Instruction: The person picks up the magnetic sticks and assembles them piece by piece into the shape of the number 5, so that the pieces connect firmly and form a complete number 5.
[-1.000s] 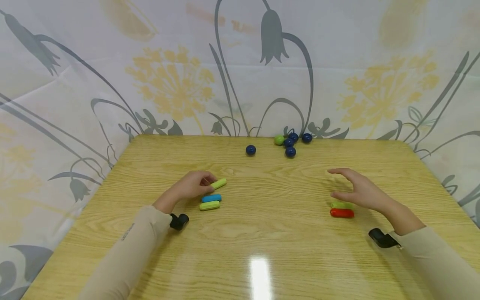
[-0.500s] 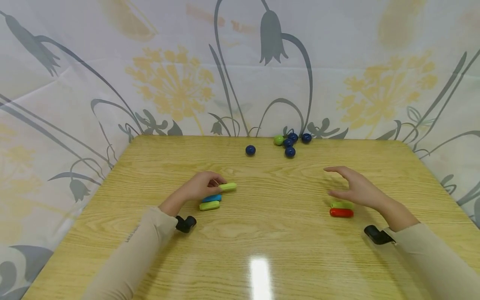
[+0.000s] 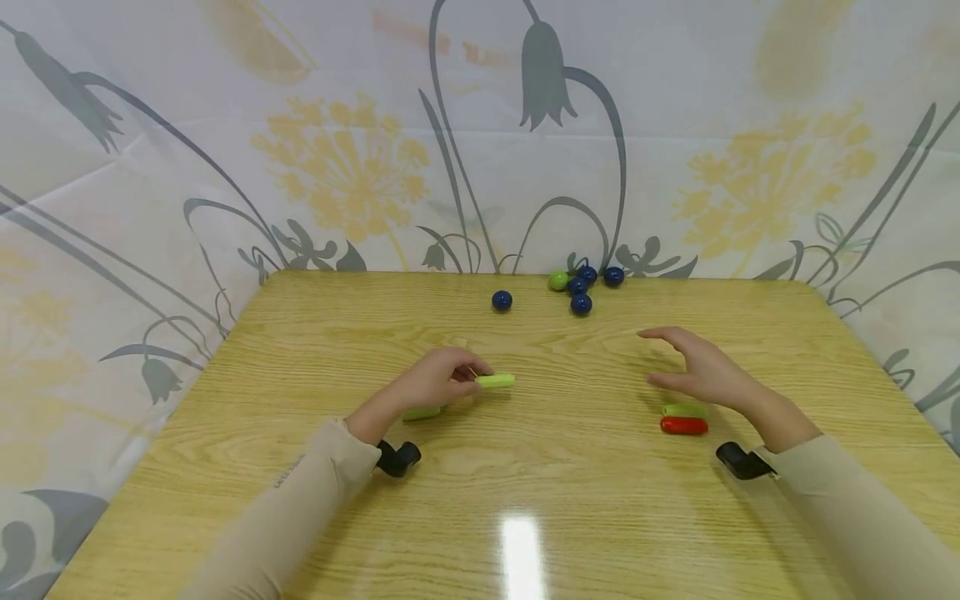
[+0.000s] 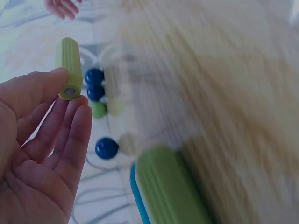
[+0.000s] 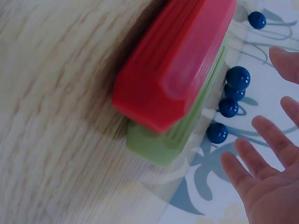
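Observation:
In the head view my left hand [image 3: 438, 380] pinches one end of a light-green magnetic rod [image 3: 497, 381] between thumb and fingers, above the table. The left wrist view shows this rod's ribbed side and a round grey disc in its end. Under that hand lies another green rod [image 3: 422, 413], with the edge of a blue rod [image 4: 139, 196] showing beside it in the left wrist view. My right hand [image 3: 701, 367] hovers with thumb and fingers spread apart, holding nothing. Just below it, a red rod [image 3: 684, 426] and a green rod [image 3: 682, 411] lie side by side.
At the back of the wooden table [image 3: 525, 467] sit several dark-blue balls [image 3: 581, 304] and a green ball [image 3: 558, 280]. One blue ball [image 3: 502, 301] stands apart to their left. A patterned cloth [image 3: 480, 167] rises behind the far edge.
My left hand has carried the green rod rightward from beside the other left rods, now covering the blue one in the head view. My right hand has drifted slightly left and away from me.

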Available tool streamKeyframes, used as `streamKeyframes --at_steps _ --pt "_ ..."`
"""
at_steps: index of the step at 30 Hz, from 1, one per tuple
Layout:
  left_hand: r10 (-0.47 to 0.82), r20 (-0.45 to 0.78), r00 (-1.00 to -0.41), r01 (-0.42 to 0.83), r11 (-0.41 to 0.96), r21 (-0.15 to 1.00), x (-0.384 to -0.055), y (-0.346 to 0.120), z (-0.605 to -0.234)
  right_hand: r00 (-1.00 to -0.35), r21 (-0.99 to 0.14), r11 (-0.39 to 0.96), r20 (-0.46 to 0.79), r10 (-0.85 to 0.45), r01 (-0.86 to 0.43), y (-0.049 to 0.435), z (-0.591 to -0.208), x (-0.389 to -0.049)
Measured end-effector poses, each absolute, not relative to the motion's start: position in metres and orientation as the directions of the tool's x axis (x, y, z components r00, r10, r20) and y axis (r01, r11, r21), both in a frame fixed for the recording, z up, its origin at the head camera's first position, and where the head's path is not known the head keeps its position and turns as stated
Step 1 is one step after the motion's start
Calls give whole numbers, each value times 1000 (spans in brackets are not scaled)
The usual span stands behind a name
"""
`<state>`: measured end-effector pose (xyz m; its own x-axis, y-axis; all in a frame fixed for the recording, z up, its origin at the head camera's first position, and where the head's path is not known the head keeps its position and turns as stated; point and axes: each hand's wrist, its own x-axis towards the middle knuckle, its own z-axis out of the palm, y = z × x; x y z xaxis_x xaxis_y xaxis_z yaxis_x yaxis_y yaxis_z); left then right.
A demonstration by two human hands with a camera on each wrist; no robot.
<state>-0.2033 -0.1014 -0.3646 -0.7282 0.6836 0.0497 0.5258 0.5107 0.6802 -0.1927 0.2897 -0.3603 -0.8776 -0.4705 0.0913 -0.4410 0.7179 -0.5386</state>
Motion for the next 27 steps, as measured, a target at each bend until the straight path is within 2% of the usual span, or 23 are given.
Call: streamKeyframes --at_steps 2,9,16,27 --pt "698 54 -714 539 500 678 -202 -95 -365 -875 -534 717 97 -474 -448 289 -360 -193" --pt "690 -19 -723 477 519 710 -193 -75 -366 -872 -541 708 106 -478 -454 285 -358 -198" --pt "727 -74 -683 487 528 696 -186 -61 -372 -866 -548 697 111 -488 -463 279 -359 -206" --pt "729 -129 -672 461 549 697 -188 -53 -375 -864 -541 701 101 -494 -464 272 -355 -217"
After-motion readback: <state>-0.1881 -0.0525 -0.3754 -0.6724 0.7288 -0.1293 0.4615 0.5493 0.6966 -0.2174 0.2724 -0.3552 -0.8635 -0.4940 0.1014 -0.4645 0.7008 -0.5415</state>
